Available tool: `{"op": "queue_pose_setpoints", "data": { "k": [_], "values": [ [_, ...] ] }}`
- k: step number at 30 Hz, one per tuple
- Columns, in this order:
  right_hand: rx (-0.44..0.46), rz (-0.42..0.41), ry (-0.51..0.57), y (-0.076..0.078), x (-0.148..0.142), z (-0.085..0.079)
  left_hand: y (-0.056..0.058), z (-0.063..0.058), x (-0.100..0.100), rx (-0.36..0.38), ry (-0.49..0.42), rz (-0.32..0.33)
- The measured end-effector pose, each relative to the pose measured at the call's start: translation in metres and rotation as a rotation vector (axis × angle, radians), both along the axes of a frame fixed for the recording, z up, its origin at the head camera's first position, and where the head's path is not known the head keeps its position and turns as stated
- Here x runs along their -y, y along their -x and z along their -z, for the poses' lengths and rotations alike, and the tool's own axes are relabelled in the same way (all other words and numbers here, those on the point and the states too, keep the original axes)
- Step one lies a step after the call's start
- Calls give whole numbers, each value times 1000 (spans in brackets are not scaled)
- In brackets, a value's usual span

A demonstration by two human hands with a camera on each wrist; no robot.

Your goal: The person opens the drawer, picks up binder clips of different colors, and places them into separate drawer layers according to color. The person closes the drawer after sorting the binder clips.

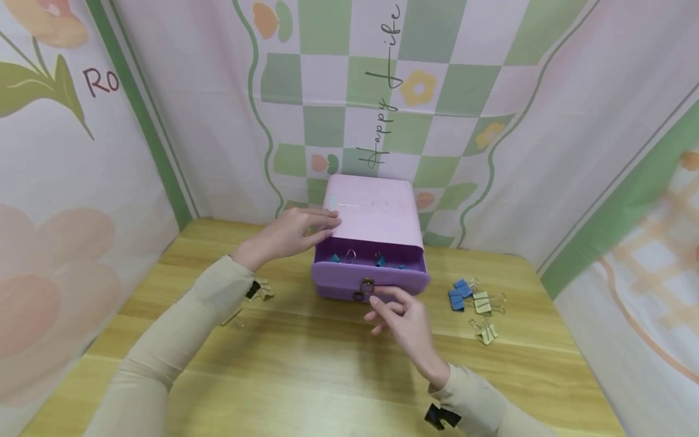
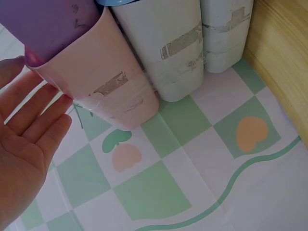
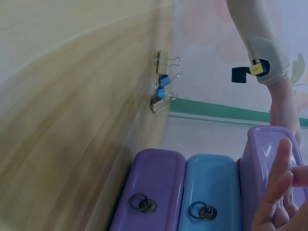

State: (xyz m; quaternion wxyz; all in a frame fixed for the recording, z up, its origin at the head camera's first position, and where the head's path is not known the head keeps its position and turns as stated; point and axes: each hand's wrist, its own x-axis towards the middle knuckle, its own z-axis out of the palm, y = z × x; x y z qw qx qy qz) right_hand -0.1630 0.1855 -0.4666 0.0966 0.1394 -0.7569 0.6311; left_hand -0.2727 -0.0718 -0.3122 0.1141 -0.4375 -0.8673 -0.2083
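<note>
On the table stands a stack of small drawers with a pink top case (image 1: 377,209). Its purple top drawer (image 1: 333,276) is pulled partly out, showing teal binder clips (image 1: 381,261) inside. My left hand (image 1: 297,232) rests with extended fingers on the case's left edge; in the left wrist view the fingers touch the pink case (image 2: 96,82). At the drawer front, my right hand (image 1: 406,321) pinches the round metal pull (image 1: 367,284) between thumb and index finger. The right wrist view shows this hand before the drawer, its pull hidden.
Blue binder clips (image 1: 460,294) and yellow binder clips (image 1: 483,302) lie right of the stack. More yellow clips (image 1: 265,290) lie near my left forearm. Below are a blue drawer (image 3: 211,183) and a purple drawer (image 3: 156,173) with ring pulls. A patterned curtain (image 1: 327,79) hangs behind.
</note>
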Motion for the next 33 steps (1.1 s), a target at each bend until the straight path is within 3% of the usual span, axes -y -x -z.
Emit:
{"op": "queue_pose_setpoints", "data": {
  "k": [2, 5, 7, 9, 14, 18, 20, 22, 25, 27, 29, 32, 33],
  "values": [
    [31, 47, -31, 17, -7, 30, 0, 0, 0, 1, 0, 2],
    [32, 57, -23, 21, -6, 32, 0, 0, 0, 0, 0, 1],
    [15, 40, -8, 14, 0, 14, 0, 0, 0, -2, -1, -2],
    [17, 22, 21, 1, 10, -17, 0, 0, 1, -1, -3, -4],
    [133, 65, 50, -27, 30, -84, 0, 1, 0, -1, -7, 2],
    [180, 85, 15, -33, 35, -107, 1, 1, 0, -9, -6, -2],
    [177, 88, 5, -31, 34, -105, 1, 1, 0, -14, -4, -4],
    [160, 92, -4, -24, 30, -94, 1, 1, -1, -17, -2, -6],
    [47, 54, 19, 7, 12, -39, 2, 1, -1, -16, -2, -4],
    [36, 43, 22, 12, 10, -32, 1, 1, -1, -12, -2, -4],
    [-16, -11, 65, 30, -1, -2, 1, 1, 0, -10, -3, -3],
    [108, 44, 48, 9, 13, -49, 1, 1, 0, -10, -6, -1],
    [120, 52, 48, 7, 15, -54, 1, 1, 0, -12, -8, 0]
  ]
}}
